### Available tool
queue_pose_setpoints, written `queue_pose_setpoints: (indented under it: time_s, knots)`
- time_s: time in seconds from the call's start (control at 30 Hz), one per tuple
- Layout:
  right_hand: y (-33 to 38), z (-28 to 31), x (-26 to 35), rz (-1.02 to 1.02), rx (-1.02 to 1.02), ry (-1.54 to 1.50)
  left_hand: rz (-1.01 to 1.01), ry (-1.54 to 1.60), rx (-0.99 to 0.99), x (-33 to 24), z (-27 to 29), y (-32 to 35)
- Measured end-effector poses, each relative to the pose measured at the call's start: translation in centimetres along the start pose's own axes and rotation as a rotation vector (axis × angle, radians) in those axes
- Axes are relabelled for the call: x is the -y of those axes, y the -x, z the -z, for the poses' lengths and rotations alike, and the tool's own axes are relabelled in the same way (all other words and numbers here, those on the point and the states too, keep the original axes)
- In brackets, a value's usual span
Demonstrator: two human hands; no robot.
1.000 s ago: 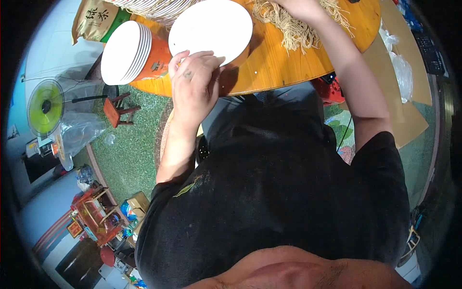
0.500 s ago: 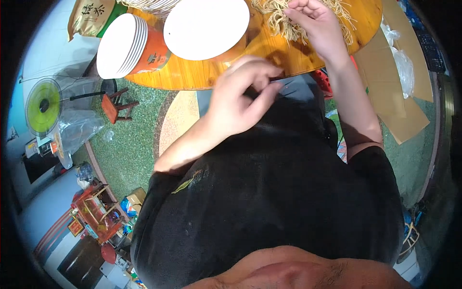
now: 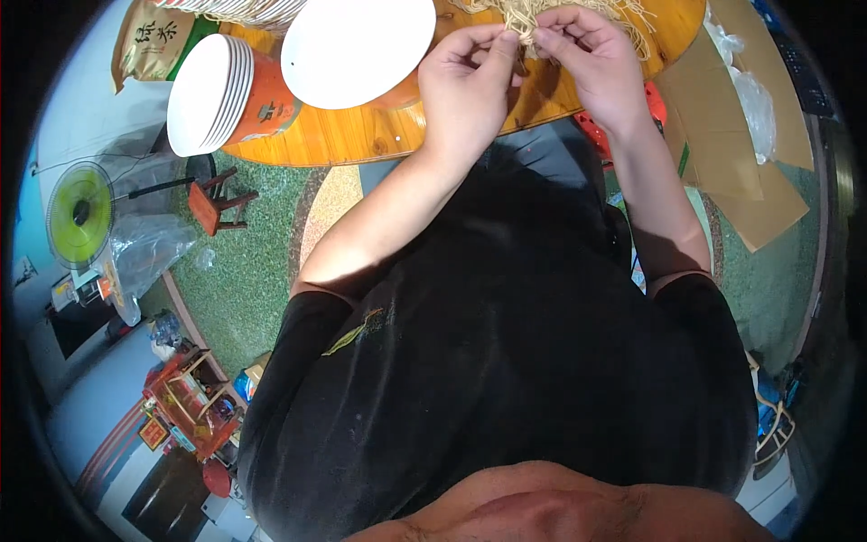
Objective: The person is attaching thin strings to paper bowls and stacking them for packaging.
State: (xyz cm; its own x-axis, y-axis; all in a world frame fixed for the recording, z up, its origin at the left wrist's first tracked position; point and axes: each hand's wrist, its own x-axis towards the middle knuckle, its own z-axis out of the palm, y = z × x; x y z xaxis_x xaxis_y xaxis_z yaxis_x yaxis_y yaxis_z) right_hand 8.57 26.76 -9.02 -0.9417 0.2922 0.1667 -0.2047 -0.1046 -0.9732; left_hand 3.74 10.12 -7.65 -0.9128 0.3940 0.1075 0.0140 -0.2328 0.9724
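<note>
At the table's near edge, both my hands pinch at a bunch of thin beige cords [image 3: 522, 20]. My left hand [image 3: 470, 86] has its thumb and fingertips pressed together on the cords. Close beside it, my right hand [image 3: 601, 72] grips them between thumb and index finger, with the other fingers curled. More loose beige cords [image 3: 637, 27] lie tangled on the table behind and right of my right hand. Just left of my left hand is a large white round thing [image 3: 357, 50], with some orange showing under its edge.
The wooden table [image 3: 361, 144] has a curved edge. On its left are a stack of white-and-orange paper tubs [image 3: 209, 95] and a gold-green bag [image 3: 153, 41]. A red stool [image 3: 208, 208] and a green fan [image 3: 81, 215] stand left; flattened cardboard [image 3: 722, 135] lies right.
My left hand has moved up and right from the table's edge to the cords and now pinches them beside my right hand. The view has shifted slightly.
</note>
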Motion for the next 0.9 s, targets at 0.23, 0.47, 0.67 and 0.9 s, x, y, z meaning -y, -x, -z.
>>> queue_pose_setpoints:
  time_s: [0.23,0.47,0.67,0.9]
  knots:
    - [1.5,-1.5,1.2,0.266,0.124,0.420,-0.277,-0.309,0.000,0.3,1.1,1.2]
    - [-1.8,0.2,-2.1,0.431,0.275,0.952,-0.600,-0.476,0.015,-1.5,1.1,2.6]
    - [-5.7,1.0,-3.7,0.519,0.197,1.214,-0.684,-0.420,0.129,-6.4,4.3,6.3]
    - [-6.0,-1.3,-1.3,0.473,0.201,1.169,-0.627,0.038,0.098,-10.4,9.2,9.1]
